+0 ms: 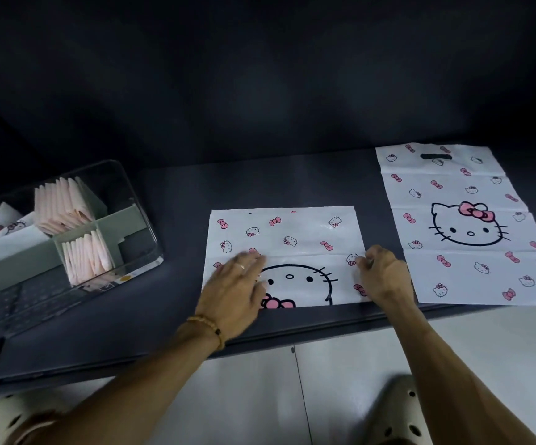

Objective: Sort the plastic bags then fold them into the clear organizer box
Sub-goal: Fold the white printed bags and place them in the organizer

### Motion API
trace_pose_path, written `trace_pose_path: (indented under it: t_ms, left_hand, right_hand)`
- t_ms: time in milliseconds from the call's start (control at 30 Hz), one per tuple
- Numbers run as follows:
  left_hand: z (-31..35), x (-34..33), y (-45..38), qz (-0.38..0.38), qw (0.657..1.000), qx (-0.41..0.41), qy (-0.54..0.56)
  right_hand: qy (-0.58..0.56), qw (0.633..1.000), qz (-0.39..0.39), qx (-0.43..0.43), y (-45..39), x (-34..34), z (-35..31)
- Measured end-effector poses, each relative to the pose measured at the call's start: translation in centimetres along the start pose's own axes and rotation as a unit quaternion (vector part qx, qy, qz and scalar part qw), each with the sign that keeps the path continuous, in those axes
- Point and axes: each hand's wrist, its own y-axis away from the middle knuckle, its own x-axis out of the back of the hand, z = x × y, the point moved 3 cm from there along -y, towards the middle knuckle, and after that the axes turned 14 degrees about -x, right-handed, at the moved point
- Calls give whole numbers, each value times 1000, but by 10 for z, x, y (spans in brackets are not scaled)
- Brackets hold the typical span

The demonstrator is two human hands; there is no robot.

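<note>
A white plastic bag printed with pink bows and small cat faces (287, 242) lies folded in half near the front edge of the dark grey tabletop (177, 200), its large black-outlined cat face with a pink bow showing upside down along the fold nearest the person. The left hand (238, 284), with a ring on one finger and a beaded bracelet (207, 329) at the wrist, lies flat on the bag's left part, fingers straight and spread, pressing the plastic down. The right hand (383, 274) rests at the bag's right edge with its fingers curled; they appear to pinch the edge of the plastic, though the grip is partly hidden. Just beside this bag, toward the right edge of the tabletop, a second white plastic bag of the same print (462, 226) lies unfolded and flat, creased across, with a die-cut handle slot at its far end and the large cat face upright in the middle. No words can be read on either bag. Toward the left edge stands the clear plastic organizer box with grey dividers (122, 216), holding folded pale pink bags (64, 203) upright in two compartments and folded white printed bags (0, 223) in another. Below the tabletop's front edge, cream perforated clogs (398, 409) show on a pale floor.
</note>
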Motion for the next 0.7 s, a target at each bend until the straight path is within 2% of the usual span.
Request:
trace_pose_path:
  t_ms: [133,333,600,633,700]
  left_hand:
    - [-4,-24,14,-66,996,-8,-54]
    - [-9,-23,7,-81,990,-11,-118]
    - [-17,-28,0,-91,988,-10,-122]
    - [-18,-29,0,-90,988,-10,-123]
    - [-19,-31,1,-91,988,-11,-127]
  right_hand:
    - [-9,1000,-3,-11,1,-4,-2]
    - [-16,999,-20,-42,-2,-7,-2]
    - [-13,997,-33,-68,-5,-7,-4]
    - [-2,997,-21,-72,-2,-6,-4]
    - [49,995,75,-34,7,0,-6]
